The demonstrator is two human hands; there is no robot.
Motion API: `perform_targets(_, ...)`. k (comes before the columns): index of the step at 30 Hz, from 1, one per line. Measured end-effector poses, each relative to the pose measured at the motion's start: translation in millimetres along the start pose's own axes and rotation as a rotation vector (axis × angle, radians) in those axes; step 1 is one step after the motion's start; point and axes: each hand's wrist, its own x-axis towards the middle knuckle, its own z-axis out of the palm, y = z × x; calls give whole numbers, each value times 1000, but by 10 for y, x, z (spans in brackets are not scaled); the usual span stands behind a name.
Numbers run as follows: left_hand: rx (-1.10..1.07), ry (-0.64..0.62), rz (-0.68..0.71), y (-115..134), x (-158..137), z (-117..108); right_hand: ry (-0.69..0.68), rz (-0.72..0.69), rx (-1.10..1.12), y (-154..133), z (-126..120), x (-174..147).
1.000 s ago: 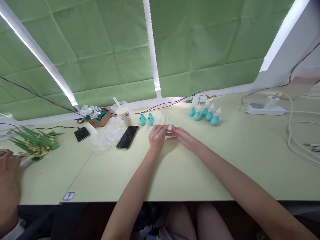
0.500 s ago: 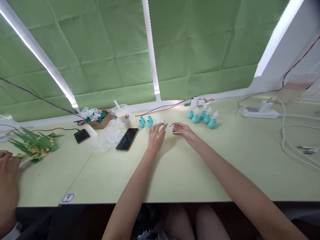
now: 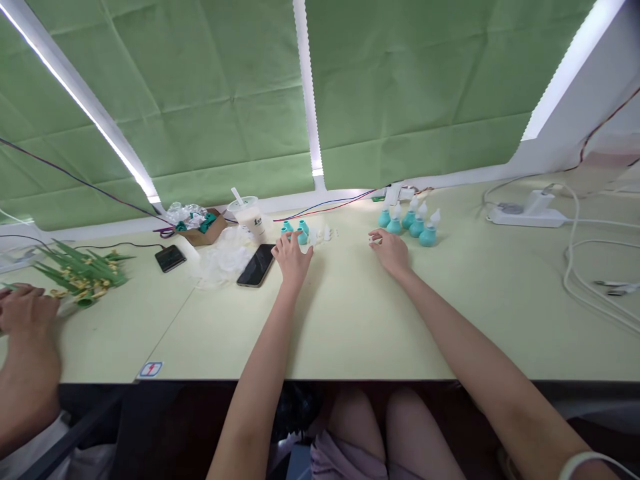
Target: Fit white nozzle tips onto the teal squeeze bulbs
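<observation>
My left hand (image 3: 294,259) reaches over the teal bulbs on the left, its fingers curved and apart. One teal bulb (image 3: 303,233) stands just beyond its fingertips; whether they touch a bulb is hard to see. My right hand (image 3: 393,251) pinches a small white tip (image 3: 373,241) between thumb and fingers above the table. Behind and right of it stand several teal bulbs fitted with pointed white nozzles, the nearest bulb (image 3: 427,235) among them. Small loose white pieces (image 3: 327,233) lie between the hands.
Left of my hands are a phone (image 3: 256,265), clear plastic bags (image 3: 223,260), a lidded drink cup (image 3: 250,220) and a cardboard box (image 3: 205,231). Another person's hand (image 3: 27,310) is beside green plant stems (image 3: 90,273). A power strip (image 3: 527,213) with cables sits right.
My hands have parted: the left moved left toward the teal bulbs, and the right shifted right with the white tip. The loose white pieces are now uncovered. The view has shifted slightly.
</observation>
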Motion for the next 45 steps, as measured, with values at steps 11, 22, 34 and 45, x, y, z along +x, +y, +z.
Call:
perform_targets(11,123,-321,-115,-31,-20,18,-15,116,-226,74,-25,18)
perform_targets(22,-71,-337,-130,-101,-59,158,-48,119,-266,61,-15,11)
perform_targets(34,-509,-483,-4,48,-63,217,-55,153,261,-30,12,77)
perform_targets(45,-764,-616,70,214,-165,258,-293,-18,791,-378,144,-84)
